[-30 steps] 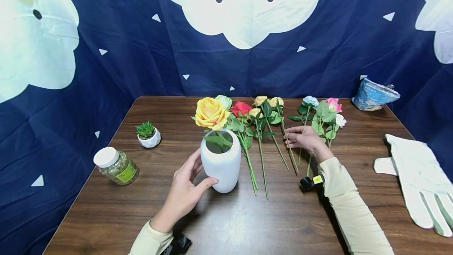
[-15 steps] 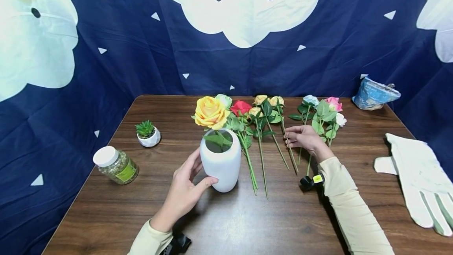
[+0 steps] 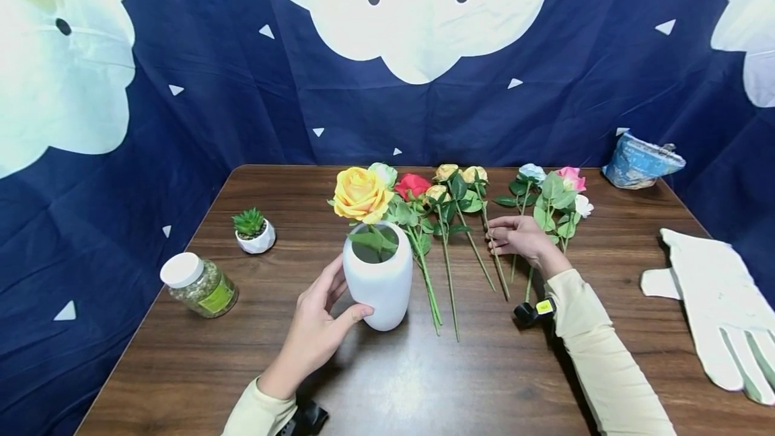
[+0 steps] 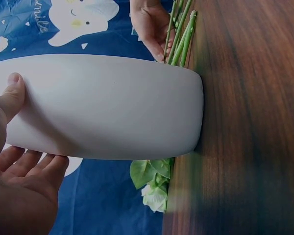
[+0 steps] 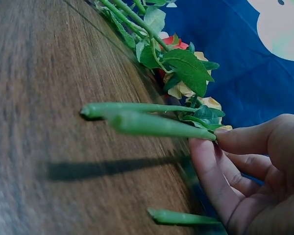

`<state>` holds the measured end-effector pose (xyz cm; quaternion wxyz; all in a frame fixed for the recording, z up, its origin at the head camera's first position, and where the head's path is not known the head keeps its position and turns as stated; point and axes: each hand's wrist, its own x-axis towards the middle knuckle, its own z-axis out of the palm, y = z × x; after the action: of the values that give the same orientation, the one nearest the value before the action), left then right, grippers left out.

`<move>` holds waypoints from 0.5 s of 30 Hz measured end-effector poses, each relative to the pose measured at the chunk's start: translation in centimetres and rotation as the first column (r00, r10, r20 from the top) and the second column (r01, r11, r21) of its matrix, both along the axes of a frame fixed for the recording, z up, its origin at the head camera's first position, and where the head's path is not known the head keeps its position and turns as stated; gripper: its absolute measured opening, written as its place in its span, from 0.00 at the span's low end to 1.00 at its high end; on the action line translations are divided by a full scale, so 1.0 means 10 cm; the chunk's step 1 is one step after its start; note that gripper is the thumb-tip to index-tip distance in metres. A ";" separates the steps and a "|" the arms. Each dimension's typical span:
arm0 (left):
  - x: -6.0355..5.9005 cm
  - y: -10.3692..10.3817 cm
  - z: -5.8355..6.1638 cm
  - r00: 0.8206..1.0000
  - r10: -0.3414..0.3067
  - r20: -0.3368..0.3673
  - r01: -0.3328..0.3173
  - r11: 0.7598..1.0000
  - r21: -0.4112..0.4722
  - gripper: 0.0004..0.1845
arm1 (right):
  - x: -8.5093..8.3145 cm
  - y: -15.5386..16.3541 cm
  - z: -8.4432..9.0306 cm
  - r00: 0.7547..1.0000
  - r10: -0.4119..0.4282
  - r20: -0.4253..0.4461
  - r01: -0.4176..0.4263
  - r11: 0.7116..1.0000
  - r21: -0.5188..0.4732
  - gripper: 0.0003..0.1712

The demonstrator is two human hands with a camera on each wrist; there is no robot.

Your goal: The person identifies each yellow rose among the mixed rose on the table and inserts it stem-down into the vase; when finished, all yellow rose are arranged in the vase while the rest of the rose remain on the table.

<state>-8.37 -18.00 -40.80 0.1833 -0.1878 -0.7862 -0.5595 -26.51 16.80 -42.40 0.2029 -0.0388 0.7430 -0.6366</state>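
Note:
My left hand [image 3: 317, 325] holds the side of a white vase [image 3: 378, 288], thumb at the front and fingers around the far side. A large yellow rose [image 3: 362, 195] stands in the vase, its bloom above the rim. My right hand [image 3: 517, 239] pinches the stem of a small pale-yellow rose [image 3: 474, 175] between thumb and fingers. In the right wrist view that green stem [image 5: 157, 126] is raised off the table and casts a shadow. Left of it lie two more pale-yellow roses, a red rose [image 3: 412, 185] and a pale green-white rose [image 3: 383, 172].
Right of my right hand lie a blue flower [image 3: 532, 172], a pink flower [image 3: 571, 179] and a white one [image 3: 583, 206]. A white glove [image 3: 717, 301] and a blue pouch [image 3: 642, 161] are farther right. A potted succulent [image 3: 255, 233] and a lidded jar [image 3: 200, 284] stand left.

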 end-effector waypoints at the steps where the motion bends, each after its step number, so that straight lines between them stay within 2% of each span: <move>1: 0.00 0.00 0.00 1.000 0.000 0.001 0.000 1.000 0.001 0.44 | 0.00 0.00 0.00 1.000 -0.001 -0.003 0.001 1.000 0.000 0.25; 15: 0.00 0.01 -0.01 1.000 -0.005 -0.013 0.006 1.000 0.009 0.44 | 0.00 0.00 0.01 0.999 -0.031 -0.019 0.031 1.000 -0.001 0.24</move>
<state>-8.39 -17.95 -40.87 0.1877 -0.1927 -0.7819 -0.5624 -26.47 16.76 -42.31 0.1858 -0.0334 0.7453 -0.6394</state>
